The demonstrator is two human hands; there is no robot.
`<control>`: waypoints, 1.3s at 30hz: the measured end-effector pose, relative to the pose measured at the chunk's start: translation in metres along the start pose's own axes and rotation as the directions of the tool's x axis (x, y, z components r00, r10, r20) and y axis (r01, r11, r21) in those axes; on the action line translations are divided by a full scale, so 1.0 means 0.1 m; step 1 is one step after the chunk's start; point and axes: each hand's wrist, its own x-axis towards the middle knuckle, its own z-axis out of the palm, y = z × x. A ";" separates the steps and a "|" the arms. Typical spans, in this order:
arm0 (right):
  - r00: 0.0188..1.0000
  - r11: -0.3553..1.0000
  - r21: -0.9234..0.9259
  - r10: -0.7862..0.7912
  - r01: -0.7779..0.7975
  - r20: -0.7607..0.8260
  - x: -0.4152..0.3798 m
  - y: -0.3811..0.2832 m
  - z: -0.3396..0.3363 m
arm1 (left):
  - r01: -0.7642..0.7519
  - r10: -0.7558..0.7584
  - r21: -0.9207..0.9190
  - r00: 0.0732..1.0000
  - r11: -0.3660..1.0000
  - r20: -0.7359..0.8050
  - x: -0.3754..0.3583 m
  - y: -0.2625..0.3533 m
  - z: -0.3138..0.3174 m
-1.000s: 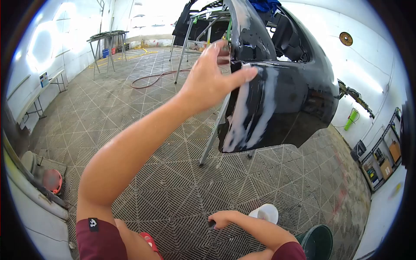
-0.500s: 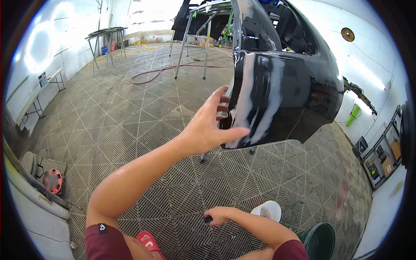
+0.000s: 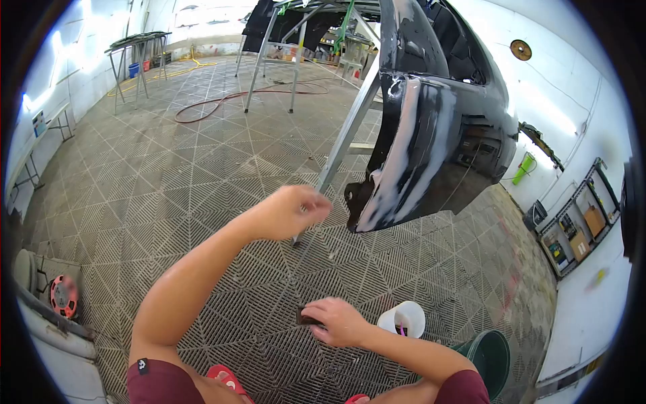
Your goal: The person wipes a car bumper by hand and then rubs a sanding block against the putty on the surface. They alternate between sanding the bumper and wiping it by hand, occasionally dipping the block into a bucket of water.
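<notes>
A black car body panel (image 3: 464, 151) stands raised on a metal stand, with whitish smears and a pale strip along its left edge. My left hand (image 3: 293, 212) hangs in the air to the left of the panel's lower corner, apart from it. Its fingers are loosely curled with a gap to the thumb, and I see nothing held. Lower down, my right hand (image 3: 333, 322) is closed around a small dark block (image 3: 308, 315), partly covered by the fingers. A white bucket (image 3: 410, 318) with something pink inside stands beside my right forearm.
A dark green bucket (image 3: 490, 363) is at the lower right. The metal stand's leg (image 3: 346, 138) slants down left of the panel. A red hose (image 3: 202, 116) lies on the grated floor (image 3: 222, 161). Shelving (image 3: 579, 225) lines the right wall, and a red reel (image 3: 64, 296) sits at left.
My left hand has come off the panel's edge, moving left and down, and its fingers have curled. My right hand has risen with the dark block. The view has shifted slightly.
</notes>
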 end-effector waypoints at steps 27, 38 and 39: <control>0.201 0.842 -0.390 -0.337 -0.373 -0.920 0.63 -0.39 -1.01 | -0.451 0.097 -0.735 0.877 0.507 -0.471 0.71 0.74 0.30; 0.132 0.802 -0.521 -0.505 -0.293 -0.853 0.85 -0.48 -1.54 | -0.467 0.135 -0.733 0.875 0.495 -0.466 0.71 0.69 0.32; 0.147 0.788 -0.546 -0.527 -0.283 -0.837 0.89 -0.55 -1.77 | -0.464 0.117 -0.745 0.875 0.479 -0.470 0.70 0.71 0.33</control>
